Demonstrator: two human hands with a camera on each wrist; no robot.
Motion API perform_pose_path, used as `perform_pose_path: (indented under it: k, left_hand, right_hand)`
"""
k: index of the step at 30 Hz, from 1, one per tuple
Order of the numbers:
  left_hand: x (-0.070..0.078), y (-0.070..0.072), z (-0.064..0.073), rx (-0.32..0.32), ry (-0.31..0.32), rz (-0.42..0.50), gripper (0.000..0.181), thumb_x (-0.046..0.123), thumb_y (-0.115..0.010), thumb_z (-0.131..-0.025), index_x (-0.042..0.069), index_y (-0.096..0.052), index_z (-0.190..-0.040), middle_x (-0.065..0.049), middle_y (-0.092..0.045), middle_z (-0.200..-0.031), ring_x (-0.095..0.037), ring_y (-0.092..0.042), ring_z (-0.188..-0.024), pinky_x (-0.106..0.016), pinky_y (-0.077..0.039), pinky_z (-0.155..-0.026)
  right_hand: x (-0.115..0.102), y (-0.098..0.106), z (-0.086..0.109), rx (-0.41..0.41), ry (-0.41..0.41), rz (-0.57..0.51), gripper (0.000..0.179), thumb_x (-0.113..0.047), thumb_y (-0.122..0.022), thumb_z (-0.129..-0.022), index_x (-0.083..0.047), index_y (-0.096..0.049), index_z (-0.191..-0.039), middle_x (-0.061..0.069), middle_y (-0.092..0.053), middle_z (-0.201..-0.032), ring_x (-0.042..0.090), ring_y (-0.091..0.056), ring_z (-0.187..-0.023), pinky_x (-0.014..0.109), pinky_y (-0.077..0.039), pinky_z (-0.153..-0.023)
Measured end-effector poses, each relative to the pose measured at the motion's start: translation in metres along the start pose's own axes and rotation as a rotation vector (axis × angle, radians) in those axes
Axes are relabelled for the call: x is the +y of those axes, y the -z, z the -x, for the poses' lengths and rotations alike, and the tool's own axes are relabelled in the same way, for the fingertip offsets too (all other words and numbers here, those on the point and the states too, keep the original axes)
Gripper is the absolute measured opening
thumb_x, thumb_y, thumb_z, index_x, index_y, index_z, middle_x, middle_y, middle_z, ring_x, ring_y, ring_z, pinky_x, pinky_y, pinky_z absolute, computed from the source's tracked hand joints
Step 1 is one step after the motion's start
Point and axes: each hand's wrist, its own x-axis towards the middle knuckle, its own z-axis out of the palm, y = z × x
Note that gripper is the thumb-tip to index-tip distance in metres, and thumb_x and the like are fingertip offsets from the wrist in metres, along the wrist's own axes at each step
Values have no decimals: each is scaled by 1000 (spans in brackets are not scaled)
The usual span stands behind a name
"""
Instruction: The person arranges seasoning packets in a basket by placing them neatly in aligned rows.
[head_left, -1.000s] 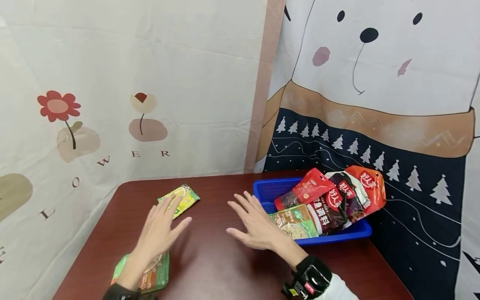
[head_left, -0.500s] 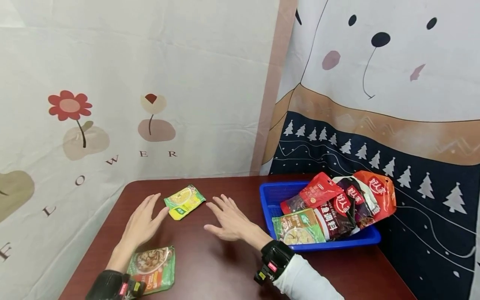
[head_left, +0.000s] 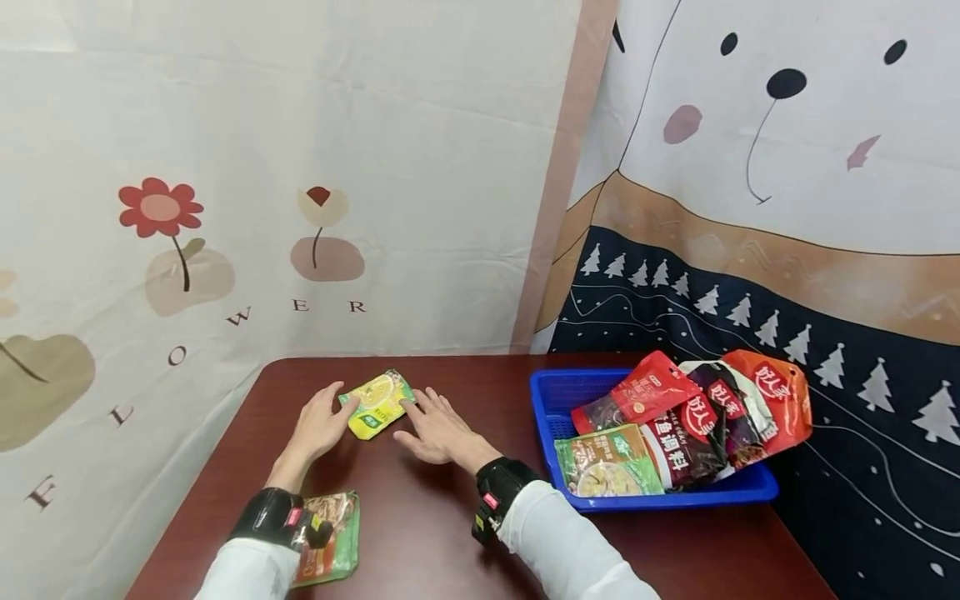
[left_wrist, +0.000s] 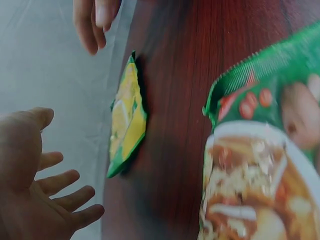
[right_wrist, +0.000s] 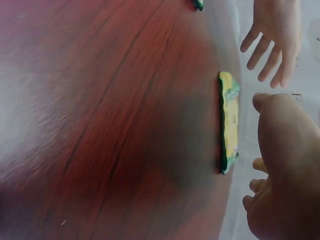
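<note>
A small yellow and green food packet lies near the back of the brown table. My left hand is at its left, fingers extended, the thumb close by the packet's left edge. On the other side my right hand reaches in, its fingertips right at the packet's right edge in the head view. Both wrist views show a gap between the table surface and the spread hands. Under my left wrist lies a larger green and orange food packet, partly hidden by the wrist camera; it fills the right of the left wrist view.
To the right stands a blue plastic basket holding several packets, among them a red packet, a green and brown packet and an orange packet. Printed cloth hangs behind the table.
Both hands have come toward the small yellow packet, the right hand moving left from beside the basket. The left arm has uncovered more of that packet. The view has shifted slightly left.
</note>
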Motion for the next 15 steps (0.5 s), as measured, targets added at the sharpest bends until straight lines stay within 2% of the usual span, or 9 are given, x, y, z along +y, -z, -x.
perform_pose_path:
  k: [3, 9, 12, 15]
  left_hand:
    - [1, -7, -6, -12, 44, 7, 76, 44, -49, -119, -6, -31, -173, -39, -33, -177, -61, -32, -164, -77, -32, -134]
    - [3, -16, -14, 9, 161, -57, 77, 47, -49, -116, -6, -37, -170, -39, -47, -168, -62, -49, -152, -76, -44, -122]
    - [0, -23, -19, 13, 220, -78, 78, 49, -49, -112, -5, -40, -168, -38, -53, -164, -64, -51, -146, -77, -43, -117]
    - [-2, -30, -25, 22, 247, -56, 78, 47, -51, -109, -5, -41, -167, -37, -56, -161, -63, -49, -145, -77, -41, -115]
  right_hand:
    - [-2, -5, -10, -29, -15, 20, 69, -58, -42, -119, -23, -35, -178, 12, -30, -188, 36, -26, -176, 51, -29, -144]
    - [-8, -11, -22, -94, -44, 45, 69, -60, -40, -120, -26, -33, -179, 7, -26, -190, 32, -24, -178, 51, -27, -145]
    - [-11, -15, -23, -115, -51, 62, 68, -61, -40, -119, -27, -35, -178, 4, -27, -190, 30, -24, -178, 53, -28, -144]
    - [-12, -20, -24, -125, -58, 66, 67, -62, -40, -119, -29, -38, -177, 1, -29, -189, 29, -25, -177, 54, -29, -143]
